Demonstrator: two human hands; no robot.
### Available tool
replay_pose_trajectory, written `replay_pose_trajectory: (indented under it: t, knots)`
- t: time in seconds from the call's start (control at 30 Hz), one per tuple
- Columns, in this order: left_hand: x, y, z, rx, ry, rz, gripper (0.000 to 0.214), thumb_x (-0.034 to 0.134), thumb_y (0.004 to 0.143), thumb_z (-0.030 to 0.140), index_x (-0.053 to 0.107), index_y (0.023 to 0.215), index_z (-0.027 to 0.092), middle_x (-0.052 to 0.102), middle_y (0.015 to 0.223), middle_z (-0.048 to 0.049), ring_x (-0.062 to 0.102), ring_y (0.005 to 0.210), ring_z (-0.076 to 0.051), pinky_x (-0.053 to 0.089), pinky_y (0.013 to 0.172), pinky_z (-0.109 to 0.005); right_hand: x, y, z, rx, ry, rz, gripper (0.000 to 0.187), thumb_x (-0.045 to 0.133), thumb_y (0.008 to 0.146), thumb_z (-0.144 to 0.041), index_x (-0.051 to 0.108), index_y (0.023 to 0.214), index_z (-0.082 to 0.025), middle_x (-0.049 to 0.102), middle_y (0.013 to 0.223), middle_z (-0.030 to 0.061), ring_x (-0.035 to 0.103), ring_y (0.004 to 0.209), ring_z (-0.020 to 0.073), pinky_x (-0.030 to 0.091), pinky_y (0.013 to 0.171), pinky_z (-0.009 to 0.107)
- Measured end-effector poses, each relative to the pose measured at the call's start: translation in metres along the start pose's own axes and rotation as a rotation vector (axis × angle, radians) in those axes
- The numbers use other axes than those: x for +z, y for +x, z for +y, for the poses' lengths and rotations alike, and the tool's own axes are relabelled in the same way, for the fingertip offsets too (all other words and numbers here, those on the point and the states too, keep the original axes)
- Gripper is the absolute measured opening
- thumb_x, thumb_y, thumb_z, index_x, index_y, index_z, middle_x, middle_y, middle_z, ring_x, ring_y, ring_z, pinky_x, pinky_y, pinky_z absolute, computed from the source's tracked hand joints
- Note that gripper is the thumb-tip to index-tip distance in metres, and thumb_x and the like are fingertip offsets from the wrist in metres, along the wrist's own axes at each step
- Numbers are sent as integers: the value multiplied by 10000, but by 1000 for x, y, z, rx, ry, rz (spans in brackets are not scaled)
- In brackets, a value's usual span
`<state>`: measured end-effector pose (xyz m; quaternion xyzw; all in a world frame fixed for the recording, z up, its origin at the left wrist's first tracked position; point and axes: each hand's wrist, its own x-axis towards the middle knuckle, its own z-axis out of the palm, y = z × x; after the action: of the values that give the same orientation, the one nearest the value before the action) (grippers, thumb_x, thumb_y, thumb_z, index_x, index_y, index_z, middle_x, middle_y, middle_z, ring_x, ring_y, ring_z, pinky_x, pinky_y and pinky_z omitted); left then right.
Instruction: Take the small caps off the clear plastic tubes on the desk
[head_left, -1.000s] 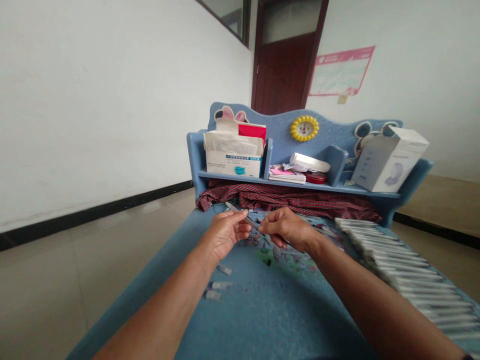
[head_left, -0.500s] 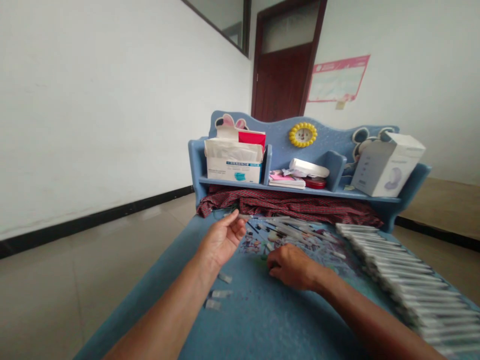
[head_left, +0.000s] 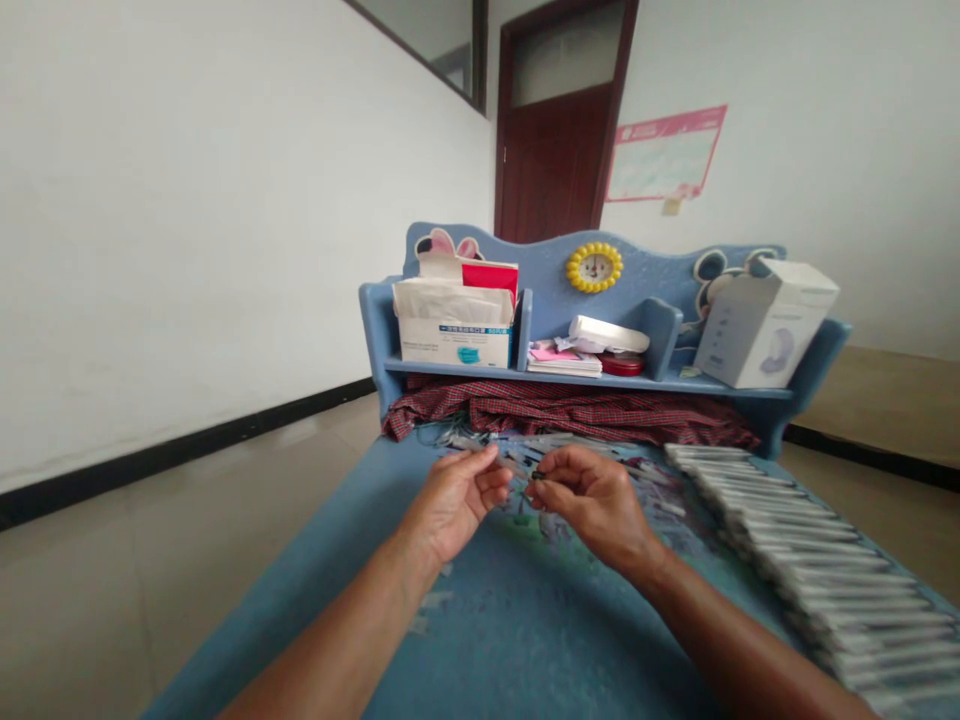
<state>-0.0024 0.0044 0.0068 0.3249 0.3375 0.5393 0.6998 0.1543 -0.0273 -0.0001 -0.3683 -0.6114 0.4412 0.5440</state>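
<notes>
My left hand (head_left: 459, 505) is closed, thumb against the fingers, on a thin clear pen tube (head_left: 514, 464) that points right. Close by, the fingertips of my right hand (head_left: 592, 500) pinch a small dark pen part (head_left: 537, 476). The two hands nearly meet over the blue table; whether the parts touch I cannot tell. Behind them lie loose pen parts (head_left: 664, 485), clear tubes and dark thin pieces. Several small clear pieces (head_left: 433, 600) lie beside my left forearm, partly hidden by it. A long row of clear pens (head_left: 817, 560) runs down the right side.
A red checked cloth (head_left: 570, 408) lies bunched under the shelf. On the blue shelf (head_left: 480, 375) stand a mask box (head_left: 454, 340), papers (head_left: 562, 362), a red round tin (head_left: 621, 364) and a white box (head_left: 765, 325). A yellow flower clock (head_left: 594, 268) is on the backboard.
My right hand has risen from the table and moved toward my left hand, now with a small dark part in its fingertips. My left hand has come slightly lower and nearer to it.
</notes>
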Motion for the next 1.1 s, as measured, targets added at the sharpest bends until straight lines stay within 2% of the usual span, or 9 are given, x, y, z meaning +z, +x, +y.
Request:
replay_pose_trajectory:
  t: [0.47,0.67,0.83,0.93,1.1]
  knots:
    - [5,-4,-3,24,31,5,43,585,731,103,546,714,100,639,563,-38,609,478,-107,488,427,-171,4,-4,11,-134,-228,14,107,576,730,-261,544,766,-165,590,615,3,566,561,120,445,532,233]
    - [4,-3,-3,30,33,10,50,582,730,97,534,722,105,640,577,-34,612,484,-109,495,441,-183,0,-7,12,-334,-551,81,104,510,783,-256,578,830,-194,628,695,28,581,599,128,450,578,235]
    - [4,-3,-4,63,46,8,86,611,709,115,527,729,109,637,591,-31,613,487,-114,496,447,-193,-2,-10,10,-476,-855,63,178,417,844,-247,582,866,-187,657,775,67,600,658,142,438,642,236]
    - [5,-4,-5,81,62,3,84,608,710,113,526,728,108,641,607,-37,610,485,-113,501,457,-199,-2,-11,10,-473,-963,47,210,385,861,-251,581,850,-176,655,734,75,596,638,138,422,622,223]
    - [5,-3,-5,90,84,-2,82,602,712,110,525,739,106,643,613,-46,609,490,-116,500,458,-200,0,-11,13,-423,-986,85,234,376,864,-271,583,831,-168,647,709,79,585,619,134,402,611,217]
